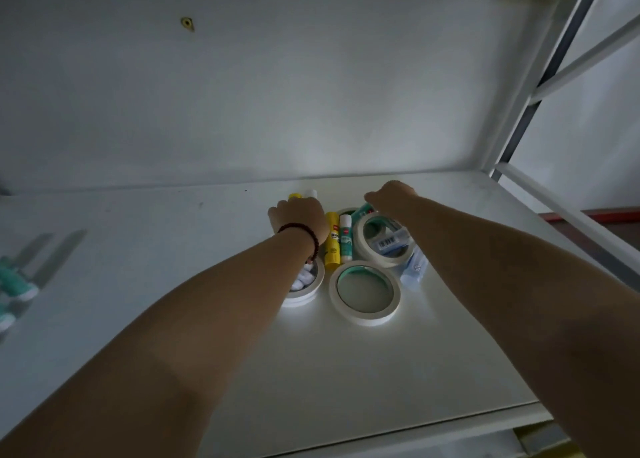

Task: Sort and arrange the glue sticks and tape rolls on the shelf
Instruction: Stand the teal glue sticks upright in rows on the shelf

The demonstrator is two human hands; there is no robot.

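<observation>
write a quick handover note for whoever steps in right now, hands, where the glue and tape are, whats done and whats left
Left hand: down over the far glue sticks; grip hidden.
Right hand: reaching over the far tape roll, which lies across glue sticks; grip unclear.
Yellow glue stick and green-labelled glue stick lie side by side mid-pile. Near tape roll lies flat; left tape roll rings white-capped sticks. Blue-packaged item beside the rolls.
Done: nothing visibly sorted.
Left: separate sticks from rolls and arrange them on the shelf.

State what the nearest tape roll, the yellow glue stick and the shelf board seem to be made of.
Nearest tape roll: probably paper tape, matte cream band.
Yellow glue stick: likely plastic, smooth tube with printed label.
Shelf board: painted metal or laminate, unclear; smooth white surface with soft sheen.
</observation>
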